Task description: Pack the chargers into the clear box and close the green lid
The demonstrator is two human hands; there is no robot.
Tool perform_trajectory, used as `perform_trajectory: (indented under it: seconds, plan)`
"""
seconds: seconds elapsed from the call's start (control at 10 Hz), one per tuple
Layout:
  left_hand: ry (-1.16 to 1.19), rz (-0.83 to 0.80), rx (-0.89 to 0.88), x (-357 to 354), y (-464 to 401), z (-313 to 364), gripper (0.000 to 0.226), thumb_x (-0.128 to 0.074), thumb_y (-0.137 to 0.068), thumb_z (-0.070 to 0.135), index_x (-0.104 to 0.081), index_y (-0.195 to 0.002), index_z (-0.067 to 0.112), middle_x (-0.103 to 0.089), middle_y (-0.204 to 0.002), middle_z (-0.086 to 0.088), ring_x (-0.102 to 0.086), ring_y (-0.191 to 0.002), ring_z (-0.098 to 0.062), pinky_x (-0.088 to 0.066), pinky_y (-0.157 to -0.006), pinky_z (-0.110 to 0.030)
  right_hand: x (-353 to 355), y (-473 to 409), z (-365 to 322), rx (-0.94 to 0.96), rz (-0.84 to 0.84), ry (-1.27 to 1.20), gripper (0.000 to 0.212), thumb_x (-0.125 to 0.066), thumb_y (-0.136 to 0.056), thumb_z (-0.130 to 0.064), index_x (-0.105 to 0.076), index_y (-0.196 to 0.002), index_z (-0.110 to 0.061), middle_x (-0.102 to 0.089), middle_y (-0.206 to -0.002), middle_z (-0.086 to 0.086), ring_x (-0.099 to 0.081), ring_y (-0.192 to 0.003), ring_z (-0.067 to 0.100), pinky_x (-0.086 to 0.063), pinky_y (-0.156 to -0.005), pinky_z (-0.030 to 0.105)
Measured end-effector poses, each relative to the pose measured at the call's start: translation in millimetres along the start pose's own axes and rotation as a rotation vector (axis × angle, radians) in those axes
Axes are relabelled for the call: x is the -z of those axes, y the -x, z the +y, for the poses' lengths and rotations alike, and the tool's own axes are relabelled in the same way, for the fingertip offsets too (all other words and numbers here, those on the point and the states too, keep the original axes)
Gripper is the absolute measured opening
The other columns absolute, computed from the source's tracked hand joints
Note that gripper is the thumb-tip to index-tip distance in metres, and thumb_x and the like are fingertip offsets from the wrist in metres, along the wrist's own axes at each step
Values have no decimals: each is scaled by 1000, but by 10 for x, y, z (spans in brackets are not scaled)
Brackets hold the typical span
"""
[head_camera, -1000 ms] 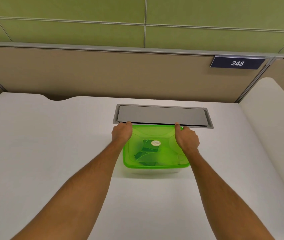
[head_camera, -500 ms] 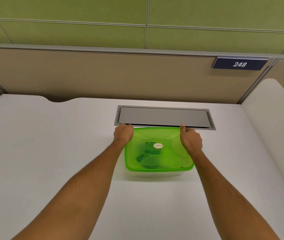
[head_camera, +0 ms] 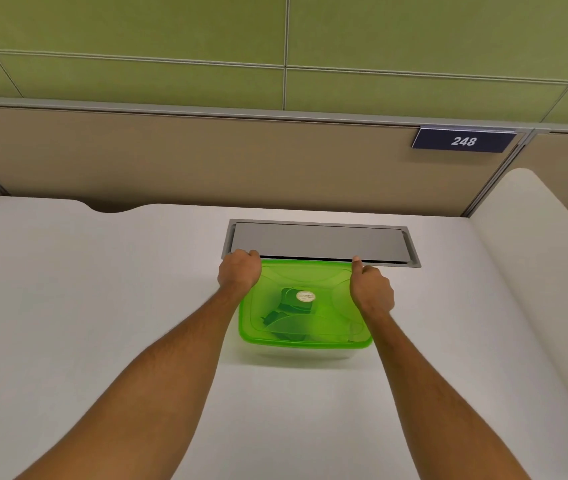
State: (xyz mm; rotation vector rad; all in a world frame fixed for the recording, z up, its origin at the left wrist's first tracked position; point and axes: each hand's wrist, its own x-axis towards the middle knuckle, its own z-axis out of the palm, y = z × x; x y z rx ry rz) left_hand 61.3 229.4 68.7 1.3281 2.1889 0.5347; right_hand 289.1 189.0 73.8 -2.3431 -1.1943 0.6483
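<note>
The green lid (head_camera: 310, 336) lies on top of the clear box (head_camera: 305, 353), which stands on the white desk. Dark chargers (head_camera: 284, 315) show dimly through the translucent lid, under a small round sticker. My left hand (head_camera: 239, 273) is curled over the lid's far left corner. My right hand (head_camera: 372, 291) grips the far right corner, thumb on the far edge. Both hands hide those corners.
A grey metal cable flap (head_camera: 320, 242) is set into the white desk (head_camera: 102, 306) just behind the box. A beige partition (head_camera: 189, 161) with a dark sign reading 248 (head_camera: 462, 141) rises behind. A white side panel (head_camera: 532, 271) borders the right.
Both hands have stayed on the lid's far corners; the left fingers have curled tighter over its corner. The box has not visibly moved on the desk.
</note>
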Motion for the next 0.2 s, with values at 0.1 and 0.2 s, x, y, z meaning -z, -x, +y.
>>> perform_trajectory:
  seconds: [0.1, 0.2]
  plan:
    - [-35, 2, -12, 4, 4, -11, 50, -33, -94, 38, -66, -102, 1, -65, -105, -19, -59, -94, -34, -47, -76, -37, 34, 17, -13, -19, -6, 1, 67, -25, -96, -60, -63, -116, -8, -63, -121, 20, -58, -112, 38, -46, -90, 42]
    - [-97, 14, -36, 33, 21, -2, 57, -29, -95, 46, -66, -101, 4, -66, -104, -16, -60, -93, -33, -48, -78, -37, 77, 45, -25, -65, -24, 7, 73, -23, -94, -63, -61, -120, -7, -61, -124, 20, -57, -114, 37, -45, -92, 41]
